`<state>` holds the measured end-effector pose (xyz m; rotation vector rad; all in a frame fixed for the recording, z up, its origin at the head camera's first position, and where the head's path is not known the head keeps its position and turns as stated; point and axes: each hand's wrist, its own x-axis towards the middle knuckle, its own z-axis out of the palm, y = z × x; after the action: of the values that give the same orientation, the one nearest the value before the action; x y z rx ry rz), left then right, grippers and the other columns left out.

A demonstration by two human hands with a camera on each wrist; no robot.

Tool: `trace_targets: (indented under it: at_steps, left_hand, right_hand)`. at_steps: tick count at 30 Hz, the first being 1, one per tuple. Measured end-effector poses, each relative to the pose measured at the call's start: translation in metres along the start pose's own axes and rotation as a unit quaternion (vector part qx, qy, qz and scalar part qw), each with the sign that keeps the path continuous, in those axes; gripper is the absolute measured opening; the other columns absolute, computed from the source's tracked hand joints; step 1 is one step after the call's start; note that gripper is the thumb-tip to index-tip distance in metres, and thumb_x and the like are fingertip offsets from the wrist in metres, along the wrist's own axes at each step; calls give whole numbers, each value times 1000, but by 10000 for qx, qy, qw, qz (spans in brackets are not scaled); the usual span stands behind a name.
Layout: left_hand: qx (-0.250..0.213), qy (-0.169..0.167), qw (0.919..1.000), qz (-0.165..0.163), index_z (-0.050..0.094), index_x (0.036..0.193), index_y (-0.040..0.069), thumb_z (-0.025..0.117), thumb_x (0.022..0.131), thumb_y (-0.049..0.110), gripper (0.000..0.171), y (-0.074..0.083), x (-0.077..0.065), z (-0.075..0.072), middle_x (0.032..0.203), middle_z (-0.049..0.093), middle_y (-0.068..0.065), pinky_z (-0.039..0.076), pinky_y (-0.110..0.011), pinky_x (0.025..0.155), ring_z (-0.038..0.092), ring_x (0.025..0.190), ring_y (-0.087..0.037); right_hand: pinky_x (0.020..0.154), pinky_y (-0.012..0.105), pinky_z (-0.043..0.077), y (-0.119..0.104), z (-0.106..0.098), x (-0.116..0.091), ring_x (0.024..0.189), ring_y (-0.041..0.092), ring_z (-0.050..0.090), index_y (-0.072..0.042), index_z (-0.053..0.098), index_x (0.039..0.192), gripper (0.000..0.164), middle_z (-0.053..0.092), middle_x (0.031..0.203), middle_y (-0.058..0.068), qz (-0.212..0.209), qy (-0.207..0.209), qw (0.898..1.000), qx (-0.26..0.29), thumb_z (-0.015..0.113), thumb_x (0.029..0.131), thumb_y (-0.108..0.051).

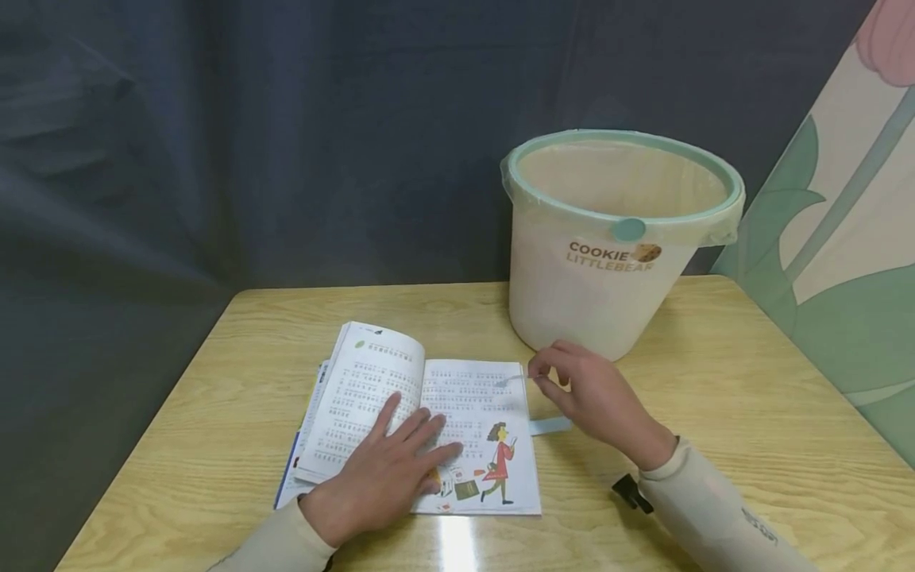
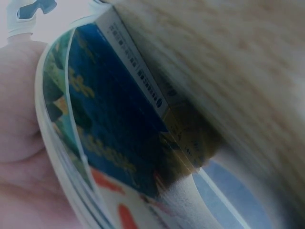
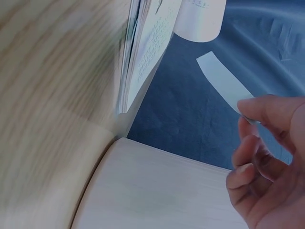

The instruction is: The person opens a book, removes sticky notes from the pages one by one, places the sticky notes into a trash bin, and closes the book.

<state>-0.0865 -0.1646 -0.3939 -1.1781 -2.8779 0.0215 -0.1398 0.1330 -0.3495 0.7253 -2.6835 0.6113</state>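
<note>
An open book [image 1: 475, 389] with printed text and a cartoon of a walking figure lies on the table. My left hand [image 1: 393, 473] rests across its pages with spread fingers, near the middle fold. Just past the right page's upper edge, my right hand [image 1: 589, 389] pinches a thin pale strip [image 3: 224, 81] between thumb and index finger. In the head view the strip's free end reaches over the page. A light-blue strip [image 1: 550, 426] sticks out beside the book's right edge. The left wrist view shows the book's colourful cover [image 2: 119, 114] and the palm side of the left hand.
A large cream bin [image 1: 596, 294] with a green rim and a clear liner stands at the back right. Behind the wooden table [image 1: 214, 413] hangs a dark cloth [image 1: 372, 143]. A painted wall [image 1: 843, 238] is at the far right.
</note>
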Motion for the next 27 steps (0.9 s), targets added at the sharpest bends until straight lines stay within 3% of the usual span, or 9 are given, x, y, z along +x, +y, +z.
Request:
trace_targets:
  at_steps: [11, 18, 27]
  left_hand:
    - [-15, -123, 9999, -30, 50, 145, 35, 53, 99, 45, 46, 0, 1, 0, 156, 44, -3, 15, -60, 122, 40, 145, -26]
    - [136, 122, 9998, 60, 51, 143, 34, 54, 99, 45, 46, -1, 2, -1, 153, 47, -4, 17, -60, 121, 43, 142, -26]
    - [185, 232, 9995, 103, 53, 142, 34, 55, 98, 44, 46, 0, -1, 2, 152, 49, -4, 20, -61, 119, 45, 141, -26]
  right_hand:
    - [59, 20, 43, 0, -6, 0, 69, 4, 48, -20, 71, 88, 18, 64, 85, -11, -271, 775, 9964, 192, 77, 83, -5]
    - [60, 25, 48, 0, -13, 3, 71, 5, 51, -20, 73, 91, 22, 67, 92, -8, -262, 1036, 9938, 323, 76, 83, 0]
    - [61, 18, 41, -1, -27, 2, 73, 2, 48, -17, 76, 95, 24, 68, 94, -7, -415, 1540, 9860, 491, 75, 83, 3]
